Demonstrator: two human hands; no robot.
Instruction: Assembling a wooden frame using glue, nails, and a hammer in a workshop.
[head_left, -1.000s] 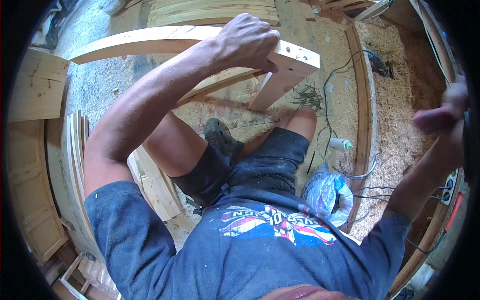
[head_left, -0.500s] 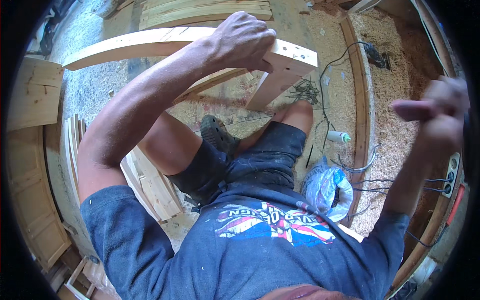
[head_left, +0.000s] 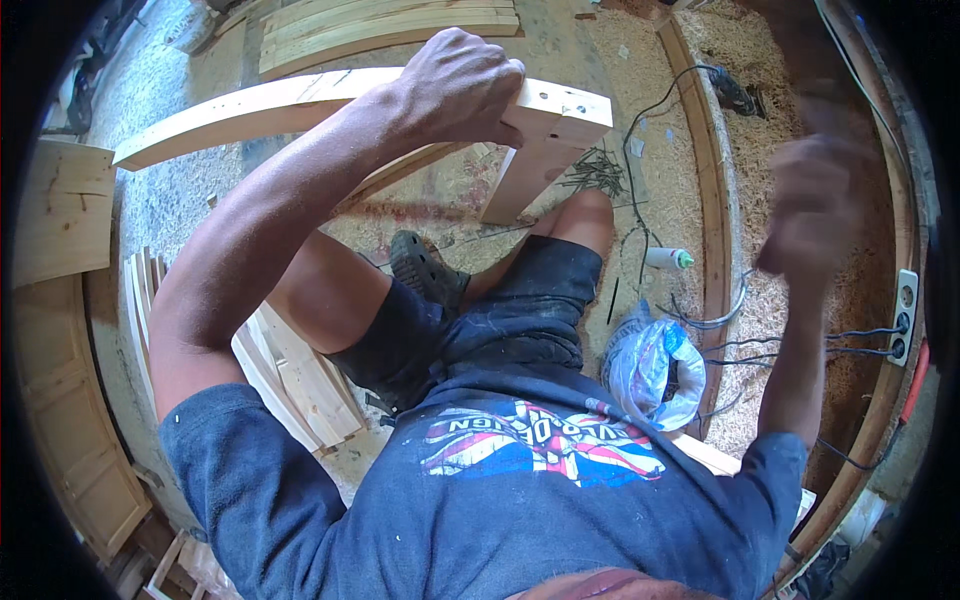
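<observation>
1. At 12 o'clock, a wooden beam (head_left: 270,100) is gripped from above by the left hand (head_left: 455,88), close to the beam's right end.
2. The beam is stretched from about 10 to 1 o'clock; its right end is marked with dark round spots.
3. Beneath that end, just beside the grip, a wooden leg (head_left: 530,178) is seen angled down toward the floor (head_left: 460,215).
4. Between 2 and 3 o'clock, the right hand (head_left: 815,205) is raised well apart from the beam; it is badly blurred, so whether anything is gripped cannot be told.
5. Between 1 and 2 o'clock, thin metal pieces (head_left: 600,172) are heaped near the leg.
6. A green-tipped bottle (head_left: 664,258) is placed between 2 and 3 o'clock, a plastic bag (head_left: 650,365) near 4.
7. At 8 o'clock, loose boards (head_left: 310,385) are laid beside the person's leg.
</observation>
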